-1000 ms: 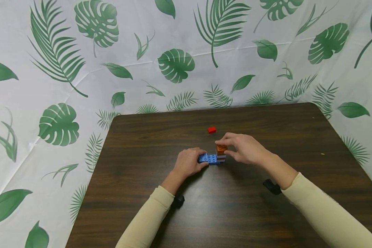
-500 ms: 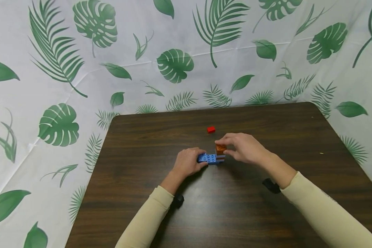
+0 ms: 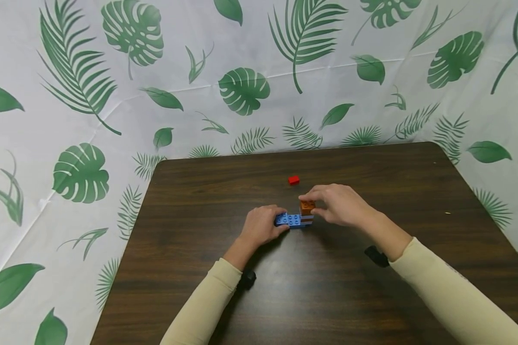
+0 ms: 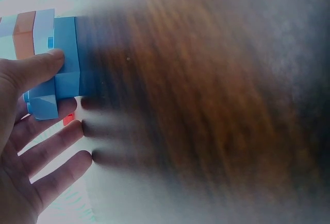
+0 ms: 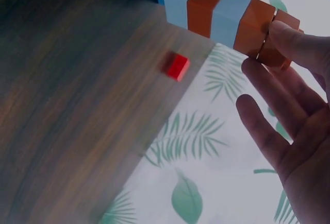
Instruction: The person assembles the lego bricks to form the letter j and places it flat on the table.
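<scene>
A stack of toy building bricks (image 5: 227, 14), banded light blue and orange-brown, rises from the right end of a low blue studded base (image 3: 291, 220). My left hand (image 3: 261, 225) holds the base's left end between thumb and index finger, its other fingers spread. At the top of the stack, my right hand (image 3: 343, 205) pinches the topmost orange-brown brick (image 5: 271, 54) between thumb and fingers. A thin dark seam shows between that brick and the one under it in the right wrist view.
A small red brick (image 3: 294, 180) lies on the dark wood table (image 3: 216, 187), behind the stack. The table's far edge meets a white cloth (image 3: 190, 120) printed with green leaves. Black wrist cameras (image 3: 377, 257) are worn beneath both wrists.
</scene>
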`<action>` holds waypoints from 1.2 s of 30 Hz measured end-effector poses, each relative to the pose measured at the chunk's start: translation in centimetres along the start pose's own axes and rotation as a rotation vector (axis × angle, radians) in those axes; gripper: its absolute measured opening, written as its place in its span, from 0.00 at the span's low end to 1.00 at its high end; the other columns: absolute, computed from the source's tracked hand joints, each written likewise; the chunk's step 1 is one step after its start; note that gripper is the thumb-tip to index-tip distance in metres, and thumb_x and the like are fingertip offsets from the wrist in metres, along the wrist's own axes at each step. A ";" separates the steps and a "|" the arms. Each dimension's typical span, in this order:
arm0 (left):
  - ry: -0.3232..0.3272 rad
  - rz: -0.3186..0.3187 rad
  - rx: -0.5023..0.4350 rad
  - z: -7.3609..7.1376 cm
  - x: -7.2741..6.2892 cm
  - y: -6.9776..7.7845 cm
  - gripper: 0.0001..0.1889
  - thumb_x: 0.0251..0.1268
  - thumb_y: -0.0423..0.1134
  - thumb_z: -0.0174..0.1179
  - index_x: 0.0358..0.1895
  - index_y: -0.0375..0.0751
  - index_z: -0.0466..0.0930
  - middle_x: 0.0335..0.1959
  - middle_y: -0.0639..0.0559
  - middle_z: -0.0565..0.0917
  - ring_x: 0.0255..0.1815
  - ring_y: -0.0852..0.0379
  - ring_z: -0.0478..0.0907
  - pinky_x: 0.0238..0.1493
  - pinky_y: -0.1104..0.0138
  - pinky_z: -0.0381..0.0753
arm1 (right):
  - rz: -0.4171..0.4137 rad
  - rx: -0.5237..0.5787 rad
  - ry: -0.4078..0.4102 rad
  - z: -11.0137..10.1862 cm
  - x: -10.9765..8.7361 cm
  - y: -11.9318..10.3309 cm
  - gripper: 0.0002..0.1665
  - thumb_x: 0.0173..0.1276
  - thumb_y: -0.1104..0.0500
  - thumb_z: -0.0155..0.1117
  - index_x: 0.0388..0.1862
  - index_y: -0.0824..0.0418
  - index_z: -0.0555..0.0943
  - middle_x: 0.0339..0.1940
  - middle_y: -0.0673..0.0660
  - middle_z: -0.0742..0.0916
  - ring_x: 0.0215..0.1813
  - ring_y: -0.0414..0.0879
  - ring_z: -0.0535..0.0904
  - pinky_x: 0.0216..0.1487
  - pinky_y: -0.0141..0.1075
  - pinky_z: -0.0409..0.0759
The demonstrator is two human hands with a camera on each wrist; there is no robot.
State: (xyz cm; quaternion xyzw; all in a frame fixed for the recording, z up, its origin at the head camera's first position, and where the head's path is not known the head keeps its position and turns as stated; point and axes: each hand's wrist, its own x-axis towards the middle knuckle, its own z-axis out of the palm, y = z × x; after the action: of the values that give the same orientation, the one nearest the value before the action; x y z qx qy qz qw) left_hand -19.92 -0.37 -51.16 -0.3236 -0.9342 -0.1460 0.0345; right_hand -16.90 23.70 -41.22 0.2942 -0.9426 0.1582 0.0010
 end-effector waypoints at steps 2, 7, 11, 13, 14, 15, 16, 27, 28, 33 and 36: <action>-0.001 0.001 -0.001 0.0 0.0 0.0 0.22 0.59 0.58 0.67 0.53 0.53 0.85 0.45 0.57 0.85 0.39 0.57 0.83 0.37 0.61 0.81 | -0.001 0.006 0.006 0.0 -0.1 0.0 0.27 0.61 0.58 0.74 0.60 0.50 0.82 0.51 0.48 0.86 0.37 0.43 0.82 0.39 0.42 0.81; -0.006 -0.003 -0.004 0.0 0.0 0.1 0.22 0.59 0.58 0.67 0.54 0.53 0.85 0.46 0.57 0.85 0.40 0.56 0.83 0.38 0.60 0.81 | 0.008 0.025 0.010 0.1 -0.2 0.0 0.26 0.62 0.59 0.73 0.60 0.50 0.82 0.52 0.49 0.86 0.39 0.44 0.82 0.42 0.44 0.81; -0.004 -0.003 -0.005 0.0 0.0 0.1 0.22 0.59 0.58 0.67 0.54 0.53 0.85 0.45 0.57 0.85 0.39 0.56 0.83 0.37 0.61 0.81 | 0.021 0.042 0.005 0.2 -0.2 0.0 0.26 0.62 0.59 0.73 0.61 0.51 0.82 0.53 0.49 0.85 0.41 0.45 0.83 0.45 0.45 0.81; -0.001 -0.002 -0.006 0.0 0.0 0.1 0.22 0.59 0.58 0.67 0.53 0.53 0.85 0.45 0.57 0.85 0.39 0.57 0.82 0.37 0.61 0.81 | 0.027 0.046 0.003 0.2 -0.2 0.0 0.26 0.63 0.58 0.73 0.61 0.52 0.82 0.53 0.49 0.85 0.42 0.46 0.83 0.46 0.46 0.81; 0.000 -0.002 -0.005 0.0 0.0 0.1 0.22 0.59 0.58 0.67 0.53 0.53 0.85 0.45 0.57 0.85 0.39 0.57 0.82 0.37 0.61 0.81 | 0.030 0.048 0.003 0.2 -0.2 0.0 0.26 0.63 0.58 0.73 0.61 0.52 0.82 0.53 0.49 0.85 0.42 0.47 0.83 0.46 0.47 0.81; 0.000 -0.002 -0.006 -0.1 0.0 0.1 0.22 0.59 0.58 0.67 0.53 0.53 0.85 0.45 0.57 0.85 0.39 0.56 0.82 0.36 0.60 0.81 | 0.034 0.049 0.003 0.2 -0.2 0.0 0.26 0.63 0.58 0.73 0.61 0.52 0.82 0.53 0.50 0.85 0.42 0.47 0.83 0.46 0.47 0.81; 0.000 -0.002 -0.007 -0.1 0.0 0.1 0.22 0.59 0.58 0.67 0.53 0.53 0.85 0.45 0.57 0.85 0.39 0.56 0.82 0.37 0.60 0.81 | 0.035 0.052 0.002 0.2 -0.2 0.0 0.26 0.63 0.58 0.72 0.61 0.52 0.82 0.53 0.50 0.85 0.42 0.47 0.83 0.46 0.47 0.81; 0.011 -0.002 -0.029 0.0 -0.1 -0.1 0.22 0.58 0.58 0.67 0.53 0.54 0.85 0.43 0.58 0.85 0.37 0.57 0.82 0.35 0.62 0.80 | 0.085 0.137 0.000 1.0 -0.6 0.6 0.32 0.63 0.56 0.73 0.67 0.48 0.76 0.57 0.50 0.83 0.51 0.49 0.82 0.51 0.51 0.78; 0.014 -0.003 -0.031 0.1 -0.1 -0.1 0.22 0.58 0.59 0.68 0.53 0.54 0.86 0.42 0.58 0.85 0.37 0.58 0.82 0.34 0.62 0.80 | 0.085 0.149 0.003 1.2 -0.7 0.7 0.35 0.62 0.56 0.74 0.68 0.48 0.75 0.58 0.50 0.82 0.52 0.50 0.81 0.51 0.51 0.78; 0.026 -0.009 -0.055 0.2 -0.2 -0.4 0.28 0.54 0.62 0.69 0.57 0.55 0.83 0.47 0.57 0.85 0.40 0.57 0.82 0.37 0.61 0.80 | 0.138 0.232 0.000 2.5 -0.8 0.9 0.46 0.60 0.55 0.76 0.75 0.48 0.65 0.63 0.54 0.79 0.56 0.51 0.79 0.52 0.52 0.78; 0.030 0.004 -0.064 0.2 -0.3 -0.5 0.37 0.49 0.63 0.72 0.65 0.56 0.77 0.52 0.55 0.83 0.40 0.55 0.82 0.37 0.59 0.81 | 0.181 0.295 0.002 3.3 -0.7 1.3 0.46 0.60 0.56 0.76 0.75 0.50 0.65 0.64 0.56 0.79 0.58 0.53 0.78 0.53 0.54 0.78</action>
State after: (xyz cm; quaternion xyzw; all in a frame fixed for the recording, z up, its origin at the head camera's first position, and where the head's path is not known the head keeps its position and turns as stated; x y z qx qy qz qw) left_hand -19.98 -0.92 -51.52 -0.3240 -0.9279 -0.1805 0.0387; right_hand -16.80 24.10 -44.84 0.2047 -0.9318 0.2944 -0.0554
